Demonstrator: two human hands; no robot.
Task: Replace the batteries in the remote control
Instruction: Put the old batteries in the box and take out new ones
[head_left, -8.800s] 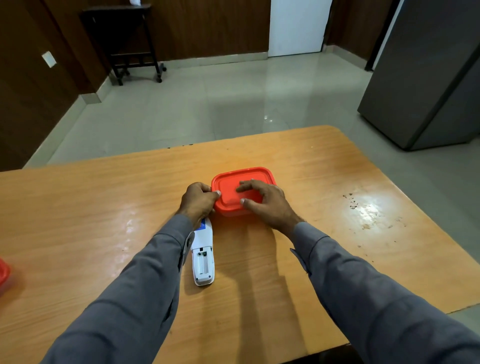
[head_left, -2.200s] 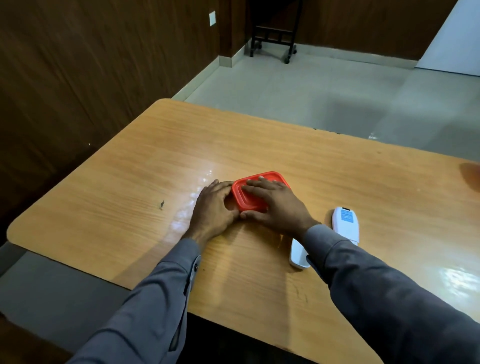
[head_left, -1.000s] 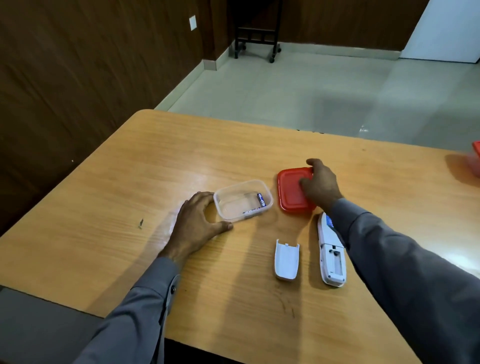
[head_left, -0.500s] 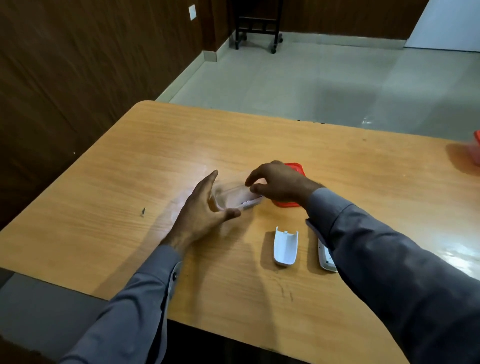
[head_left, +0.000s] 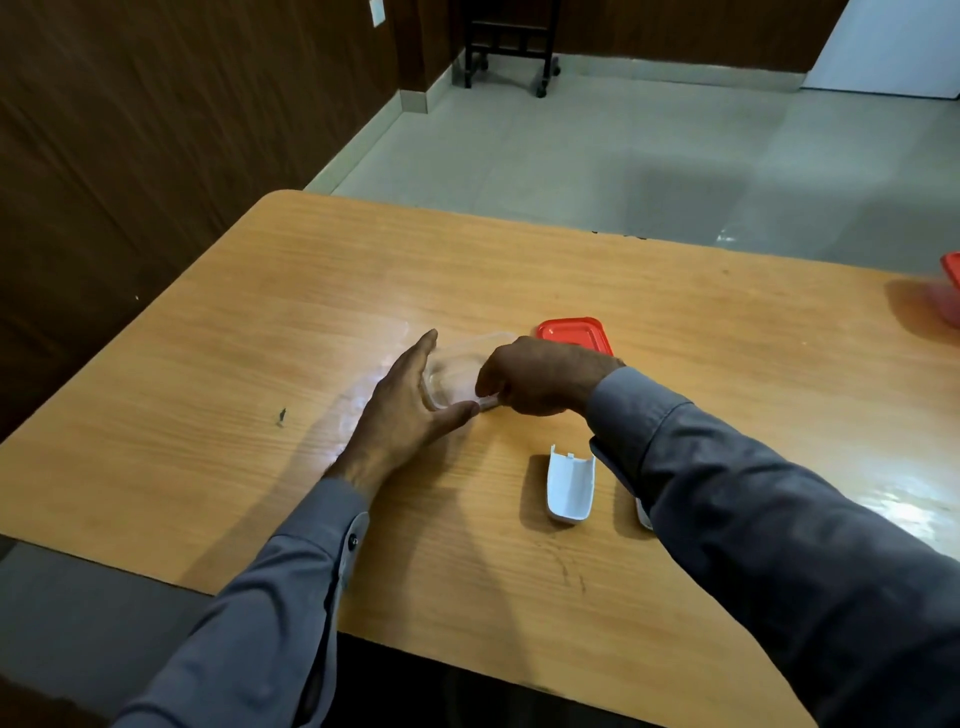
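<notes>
The wooden table (head_left: 649, 322) fills most of the view. In its middle stands a clear plastic box (head_left: 452, 371), open, and its red lid (head_left: 571, 335) lies flat just beside it on the far right side, probably put there to leave the box free. The left hand (head_left: 405, 410) has straight fingers and rests against the near left wall of the box, thumb along the near rim; I think it keeps the light box from sliding. The right hand (head_left: 540, 376) is curled over the right part of the box and its fingertips seem to pinch a small battery (head_left: 488, 401) at the near rim, though this is blurred. Nearer lies the white battery cover (head_left: 570, 486), inside face up. Of the remote control (head_left: 643, 514) only a small white edge shows, under the right sleeve. Another red container (head_left: 951, 296) is at the far right edge.
</notes>
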